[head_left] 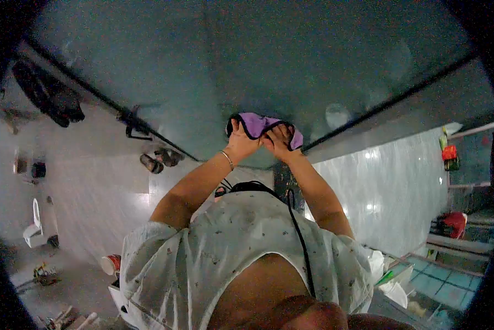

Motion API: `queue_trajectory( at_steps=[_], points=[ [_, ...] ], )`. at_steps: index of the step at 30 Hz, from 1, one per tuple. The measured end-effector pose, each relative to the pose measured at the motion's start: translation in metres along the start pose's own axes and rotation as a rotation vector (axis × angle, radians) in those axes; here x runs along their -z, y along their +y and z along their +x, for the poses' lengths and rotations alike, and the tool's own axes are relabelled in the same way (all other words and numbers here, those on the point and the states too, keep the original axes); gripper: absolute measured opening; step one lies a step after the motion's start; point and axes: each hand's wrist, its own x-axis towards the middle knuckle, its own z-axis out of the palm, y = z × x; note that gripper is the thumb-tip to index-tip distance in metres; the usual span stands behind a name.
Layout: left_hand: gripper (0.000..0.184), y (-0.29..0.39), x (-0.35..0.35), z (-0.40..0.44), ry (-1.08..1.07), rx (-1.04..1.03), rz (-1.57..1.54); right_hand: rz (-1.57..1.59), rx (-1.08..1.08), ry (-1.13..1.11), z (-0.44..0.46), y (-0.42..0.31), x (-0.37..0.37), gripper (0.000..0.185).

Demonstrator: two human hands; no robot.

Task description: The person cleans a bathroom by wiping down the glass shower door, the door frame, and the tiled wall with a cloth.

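A purple cloth with a black border [260,124] lies pressed against the large grey-green door panel [203,66] in front of me. My left hand [243,142], with a bracelet at the wrist, grips the cloth's left part, its fingers partly covered by the fabric. Close beside it, my right hand [280,140] presses on the right part, fingers bent into the folds. Both arms reach forward, and the hands nearly touch.
Dark edges border the panel, and a black handle [138,132] sticks out at its left. Dark shoes [160,159] stand on the floor below. Further left is a white toilet [36,228]. Shiny pale tiles [373,187] and shelves with a red item [454,224] are on the right.
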Motion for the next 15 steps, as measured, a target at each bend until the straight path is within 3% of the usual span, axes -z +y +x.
queue_trajectory(
  at_steps=[1,3,5,7,9,10,11,13,15],
  points=[
    [0.044,0.007,-0.007,0.002,0.026,-0.037,0.046,-0.072,-0.024,0.069,-0.012,0.005,0.001,0.020],
    [0.044,0.024,0.000,0.009,-0.078,-0.058,0.031,-0.109,-0.089,-0.013,-0.010,0.000,0.027,0.021],
    [0.039,0.033,-0.014,0.013,0.092,-0.247,0.187,-0.189,-0.127,0.163,-0.023,0.009,0.028,0.022],
    [0.034,0.048,-0.016,0.021,0.103,-0.319,0.240,-0.169,-0.222,0.199,-0.042,0.014,0.018,0.024],
    [0.023,0.072,0.001,0.033,0.146,-0.430,0.338,-0.298,-0.252,0.376,-0.051,0.021,0.018,0.030],
    [0.025,0.091,0.024,0.037,-0.019,-0.400,0.345,-0.170,-0.299,0.352,-0.058,0.024,0.016,0.034],
    [0.025,0.093,0.019,0.038,-0.022,-0.409,0.348,-0.044,-0.350,0.334,-0.064,0.027,0.015,0.039],
    [0.028,0.094,0.007,0.037,0.013,-0.416,0.391,-0.177,-0.382,0.286,-0.075,0.027,0.006,0.044],
    [0.031,0.095,0.010,0.035,-0.086,-0.402,0.477,-0.223,-0.341,0.359,-0.074,0.034,-0.004,0.047]
  ],
)
